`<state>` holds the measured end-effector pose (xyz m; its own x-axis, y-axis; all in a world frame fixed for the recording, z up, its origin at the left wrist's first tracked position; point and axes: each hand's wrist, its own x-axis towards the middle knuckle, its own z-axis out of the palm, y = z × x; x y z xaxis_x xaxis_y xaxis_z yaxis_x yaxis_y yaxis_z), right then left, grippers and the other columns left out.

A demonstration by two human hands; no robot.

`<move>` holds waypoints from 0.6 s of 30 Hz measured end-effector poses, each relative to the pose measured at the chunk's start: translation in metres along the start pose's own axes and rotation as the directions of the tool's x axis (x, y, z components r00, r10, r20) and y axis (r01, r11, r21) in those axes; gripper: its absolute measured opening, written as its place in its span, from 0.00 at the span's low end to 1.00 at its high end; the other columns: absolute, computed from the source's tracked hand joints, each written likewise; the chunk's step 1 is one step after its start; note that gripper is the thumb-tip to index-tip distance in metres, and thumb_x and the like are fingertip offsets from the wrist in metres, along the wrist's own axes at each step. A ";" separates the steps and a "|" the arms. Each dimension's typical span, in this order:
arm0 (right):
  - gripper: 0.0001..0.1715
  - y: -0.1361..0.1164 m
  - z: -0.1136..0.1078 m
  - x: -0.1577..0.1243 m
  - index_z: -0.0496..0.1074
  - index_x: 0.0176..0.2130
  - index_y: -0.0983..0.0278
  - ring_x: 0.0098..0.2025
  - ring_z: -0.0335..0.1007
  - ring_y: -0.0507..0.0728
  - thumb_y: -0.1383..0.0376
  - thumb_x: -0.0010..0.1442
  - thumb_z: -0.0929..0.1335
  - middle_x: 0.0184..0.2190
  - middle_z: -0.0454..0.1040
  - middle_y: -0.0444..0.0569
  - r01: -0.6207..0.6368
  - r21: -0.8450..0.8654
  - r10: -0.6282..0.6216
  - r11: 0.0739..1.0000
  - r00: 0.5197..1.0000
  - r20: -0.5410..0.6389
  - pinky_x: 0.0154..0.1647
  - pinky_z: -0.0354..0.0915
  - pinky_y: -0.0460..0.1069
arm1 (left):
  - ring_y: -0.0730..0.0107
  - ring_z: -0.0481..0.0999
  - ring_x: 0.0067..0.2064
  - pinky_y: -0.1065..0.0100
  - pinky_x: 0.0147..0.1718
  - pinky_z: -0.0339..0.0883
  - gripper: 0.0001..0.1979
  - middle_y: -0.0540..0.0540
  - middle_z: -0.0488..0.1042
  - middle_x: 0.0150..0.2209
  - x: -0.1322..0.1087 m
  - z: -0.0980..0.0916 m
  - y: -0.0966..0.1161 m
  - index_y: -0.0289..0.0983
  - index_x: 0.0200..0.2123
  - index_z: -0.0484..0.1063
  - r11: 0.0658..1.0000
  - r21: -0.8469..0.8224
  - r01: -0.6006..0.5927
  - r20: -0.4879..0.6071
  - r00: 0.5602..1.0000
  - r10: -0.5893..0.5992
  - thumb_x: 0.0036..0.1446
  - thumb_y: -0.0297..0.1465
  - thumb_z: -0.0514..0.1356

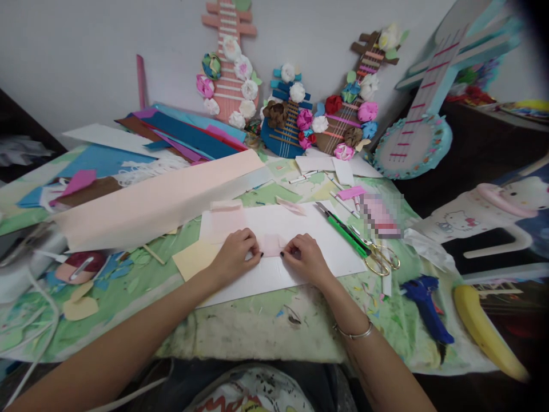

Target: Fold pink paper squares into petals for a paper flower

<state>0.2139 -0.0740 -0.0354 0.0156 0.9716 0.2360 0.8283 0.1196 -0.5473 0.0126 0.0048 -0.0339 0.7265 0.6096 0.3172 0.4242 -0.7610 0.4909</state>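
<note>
Between my hands is a small pale pink piece of thin paper (pixel 271 245), over a white board (pixel 240 289). My left hand (pixel 240 249) pinches its left edge with thumb and fingertips, and my right hand (pixel 305 257) pinches the right edge. More pale pink paper (pixel 227 220) lies on the board behind my left hand, and a curled pink scrap (pixel 291 206) is near the board's back edge. A green utility knife (pixel 345 232) rests across the board's right side, beside gold-handled scissors (pixel 380 260).
A long pale peach sheet (pixel 167 200) stretches across the left. Paper-flower-covered model instruments (pixel 231 86) lean on the wall. At right are a blue glue gun (pixel 429 312), a banana (pixel 484 329) and a white cup (pixel 458 217). A white cable (pixel 54 315) runs along the left.
</note>
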 end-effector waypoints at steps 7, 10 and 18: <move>0.05 -0.002 0.000 -0.002 0.69 0.29 0.63 0.36 0.62 0.56 0.72 0.52 0.69 0.29 0.69 0.46 0.030 0.005 -0.029 1.000 0.999 -0.042 0.38 0.57 0.52 | 0.64 0.67 0.35 0.62 0.35 0.62 0.03 0.46 0.66 0.34 -0.001 0.002 0.000 0.35 0.29 0.67 0.997 0.054 -0.047 -0.017 0.999 0.048 0.51 0.23 0.57; 0.08 -0.005 -0.001 -0.005 0.72 0.33 0.62 0.38 0.61 0.57 0.74 0.53 0.68 0.32 0.68 0.47 0.078 0.000 -0.078 0.997 0.996 -0.053 0.40 0.57 0.52 | 0.63 0.66 0.37 0.61 0.37 0.63 0.04 0.44 0.66 0.35 -0.002 0.000 0.004 0.35 0.32 0.68 0.993 0.067 -0.101 -0.018 0.995 0.102 0.54 0.22 0.56; 0.13 -0.006 -0.004 -0.011 0.76 0.37 0.59 0.41 0.58 0.59 0.73 0.56 0.67 0.37 0.70 0.49 0.245 -0.080 -0.248 0.966 0.969 -0.026 0.41 0.56 0.55 | 0.64 0.67 0.40 0.61 0.42 0.64 0.08 0.43 0.71 0.36 -0.007 0.000 0.005 0.35 0.36 0.71 0.939 0.125 -0.322 0.023 0.947 0.321 0.62 0.25 0.52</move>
<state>0.2114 -0.0866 -0.0314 -0.1752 0.9061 0.3852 0.8492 0.3370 -0.4066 0.0096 -0.0029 -0.0339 0.8362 0.3276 0.4398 0.2322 -0.9380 0.2572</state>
